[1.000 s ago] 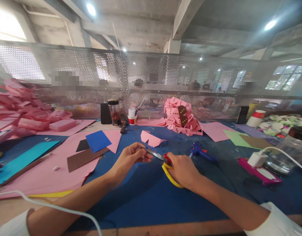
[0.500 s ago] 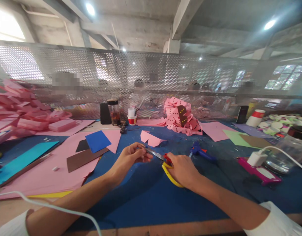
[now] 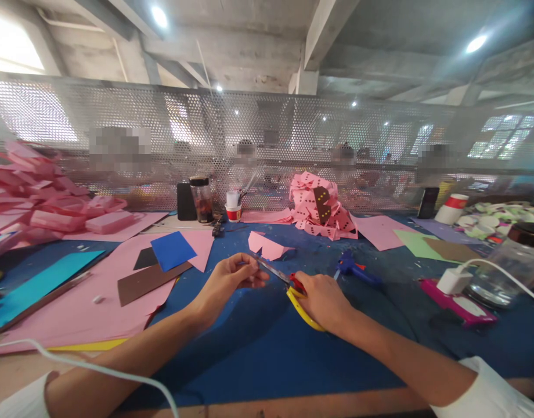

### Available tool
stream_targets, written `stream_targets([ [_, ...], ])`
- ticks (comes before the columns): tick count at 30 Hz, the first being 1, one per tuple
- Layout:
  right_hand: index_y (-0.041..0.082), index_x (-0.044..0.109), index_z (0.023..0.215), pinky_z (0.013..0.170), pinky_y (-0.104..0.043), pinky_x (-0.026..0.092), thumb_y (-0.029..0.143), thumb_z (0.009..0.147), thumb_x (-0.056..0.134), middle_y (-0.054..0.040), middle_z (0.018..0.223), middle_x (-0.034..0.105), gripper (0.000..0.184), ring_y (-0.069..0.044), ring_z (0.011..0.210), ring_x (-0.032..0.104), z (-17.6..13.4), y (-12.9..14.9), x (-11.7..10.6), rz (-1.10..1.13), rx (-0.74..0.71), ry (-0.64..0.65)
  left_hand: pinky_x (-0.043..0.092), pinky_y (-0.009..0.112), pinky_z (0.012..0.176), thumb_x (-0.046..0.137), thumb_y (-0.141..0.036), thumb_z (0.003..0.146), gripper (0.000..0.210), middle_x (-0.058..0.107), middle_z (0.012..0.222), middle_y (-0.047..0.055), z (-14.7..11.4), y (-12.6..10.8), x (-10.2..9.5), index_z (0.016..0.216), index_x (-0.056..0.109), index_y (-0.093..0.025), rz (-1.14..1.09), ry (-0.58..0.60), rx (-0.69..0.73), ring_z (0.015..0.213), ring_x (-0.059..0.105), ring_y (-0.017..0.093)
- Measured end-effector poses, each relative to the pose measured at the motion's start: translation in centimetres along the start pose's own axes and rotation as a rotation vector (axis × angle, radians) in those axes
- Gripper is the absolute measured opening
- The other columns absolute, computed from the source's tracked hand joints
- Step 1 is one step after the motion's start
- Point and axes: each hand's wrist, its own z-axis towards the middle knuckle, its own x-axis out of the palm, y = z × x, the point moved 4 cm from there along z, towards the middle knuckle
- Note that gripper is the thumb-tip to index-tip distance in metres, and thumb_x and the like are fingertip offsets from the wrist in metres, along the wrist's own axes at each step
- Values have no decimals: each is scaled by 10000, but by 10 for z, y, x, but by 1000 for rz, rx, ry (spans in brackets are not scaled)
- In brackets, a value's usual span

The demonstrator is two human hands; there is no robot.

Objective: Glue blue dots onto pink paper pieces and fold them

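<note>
My right hand (image 3: pixel 325 299) is closed round the yellow and red handles of a pair of scissors (image 3: pixel 305 313). The blades point up and left, and their tips reach the fingertips of my left hand (image 3: pixel 234 278). Thumb and forefinger of that hand are pinched together beside the blades; a tiny dark blue bit shows there, too small to name. Just beyond the blade tips, a folded pink paper piece (image 3: pixel 269 246) lies on the blue table mat (image 3: pixel 258 366). To the right of the scissors lies a blue glue gun (image 3: pixel 356 270).
Pink sheets (image 3: pixel 93 307) with a blue card (image 3: pixel 173 251) and brown card (image 3: pixel 149 284) lie left. Dotted pink paper pieces (image 3: pixel 310 209) are heaped behind. A magenta power strip (image 3: pixel 462 305) and glass jar (image 3: pixel 502 273) stand right. A white cable (image 3: pixel 97 371) crosses my left forearm.
The scissor blades have shifted very slightly at my left fingertips, their tips a little further up and left. Both hands stay almost in the same place.
</note>
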Motion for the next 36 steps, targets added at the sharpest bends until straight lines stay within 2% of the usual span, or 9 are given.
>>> stream_targets([
  [6,220,559,935,595,-271,335,460,919,441,-28,781,705,268,-212,736,686,0,-1,-1,39,-20,-59,487,275,722,634,-365,834,211,745,860,89,1,2,-1,877,573,-168,-2,11,6,713,670,146],
  [16,215,506,980,628,-280,355,466,919,439,-35,976,648,267,-189,775,654,-2,0,-2,84,-59,-118,490,254,711,642,-326,830,187,745,850,77,2,1,-3,891,582,-160,-19,-7,27,700,669,133],
  [22,209,519,951,619,-286,338,483,912,426,-41,949,658,292,-199,757,652,-2,0,2,88,-58,-97,494,245,704,629,-310,844,178,747,836,65,3,3,-4,920,563,-163,-20,11,36,697,675,127],
  [29,217,522,942,609,-287,308,471,914,419,-30,785,693,275,-214,713,667,-2,1,2,63,-49,-76,503,253,706,637,-305,837,183,748,831,66,4,3,-2,915,566,-156,-10,13,23,686,676,125],
  [36,221,536,950,600,-287,308,466,892,448,-34,783,706,266,-227,727,679,-2,1,1,35,-38,-88,498,256,679,641,-319,830,191,750,844,85,2,3,-3,881,573,-148,19,0,30,678,676,132],
])
